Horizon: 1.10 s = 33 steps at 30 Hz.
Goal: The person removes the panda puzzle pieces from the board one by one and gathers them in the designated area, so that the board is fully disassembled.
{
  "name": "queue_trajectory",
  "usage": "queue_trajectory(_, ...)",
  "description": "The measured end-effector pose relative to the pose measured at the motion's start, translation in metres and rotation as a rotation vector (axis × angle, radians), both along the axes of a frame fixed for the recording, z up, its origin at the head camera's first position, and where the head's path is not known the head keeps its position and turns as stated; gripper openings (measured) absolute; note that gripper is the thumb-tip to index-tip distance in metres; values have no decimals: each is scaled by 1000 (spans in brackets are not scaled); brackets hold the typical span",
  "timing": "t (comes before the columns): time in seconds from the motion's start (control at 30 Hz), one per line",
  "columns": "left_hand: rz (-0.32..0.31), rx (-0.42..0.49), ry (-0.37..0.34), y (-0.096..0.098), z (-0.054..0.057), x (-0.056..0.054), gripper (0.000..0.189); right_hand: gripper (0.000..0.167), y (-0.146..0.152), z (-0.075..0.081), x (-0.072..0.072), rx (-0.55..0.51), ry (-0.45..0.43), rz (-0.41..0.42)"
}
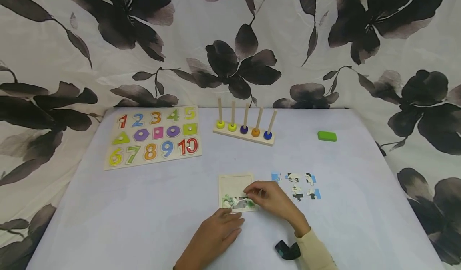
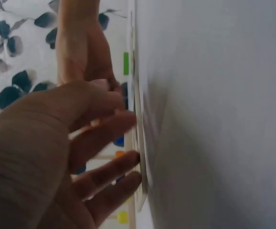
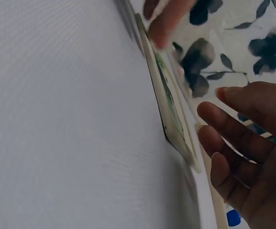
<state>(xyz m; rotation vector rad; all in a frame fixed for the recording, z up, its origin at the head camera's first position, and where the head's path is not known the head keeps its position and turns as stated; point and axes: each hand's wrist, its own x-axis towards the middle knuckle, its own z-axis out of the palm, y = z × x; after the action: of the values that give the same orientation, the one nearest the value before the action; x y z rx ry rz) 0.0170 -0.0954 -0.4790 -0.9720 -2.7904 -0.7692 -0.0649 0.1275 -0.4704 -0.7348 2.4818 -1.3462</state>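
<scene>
Toward the near side of the counter, about midway between its left and right edges, lies a shallow puzzle frame, with fitted pieces along its near side and bare wood beyond. The left hand has its fingers loosely extended and a little apart, the tips at the frame's near rim and seemingly touching it. The right hand arches over the frame's right side; its fingers are curved with the thumb just apart from them, and the right wrist view shows nothing pinched between. Loose pieces lie on the counter to the right, nearer its right edge than the frame. With so light a touch on one rim, the frame could skid or turn if the right hand pressed off-centre. A low fingertip might catch a fitted piece and lift it. The likeliest upset seems to be among the loose pieces: they sit close beside the right hand, so a careless sideways sweep could scatter or flip them.
</scene>
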Motion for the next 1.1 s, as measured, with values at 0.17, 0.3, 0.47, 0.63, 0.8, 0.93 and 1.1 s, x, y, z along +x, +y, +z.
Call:
queue_trajectory(0.17, -36, -70, -40, 2, 2, 2, 29, 13, -5, -4, 1, -30, 0, 1)
queue_trajectory(0.3, -26, -101, -89, 4, 3, 1, 32, 15, -13, -5, 0, -28, 17, 22)
queue_trajectory(0.47, -10, -90, -116, 5, 2, -1, 35, 17, -26, -6, -5, 13, 113, 27)
queue_trajectory(0.63, 1, -37, -98, 5, 0, -2, 35, 18, -35, -4, -10, 54, 153, 25)
queue_trajectory(0.8, -4, -19, -105, 3, 0, -4, 34, 18, -42, -5, -13, 125, 169, 45)
queue_trajectory(0.93, 0, -16, -99, 2, 0, -7, 34, 18, -46, -5, -14, 165, 178, 65)
queue_trajectory(1.1, -5, -32, -98, 2, 2, -7, 34, 18, -50, -5, -16, 213, 189, 78)
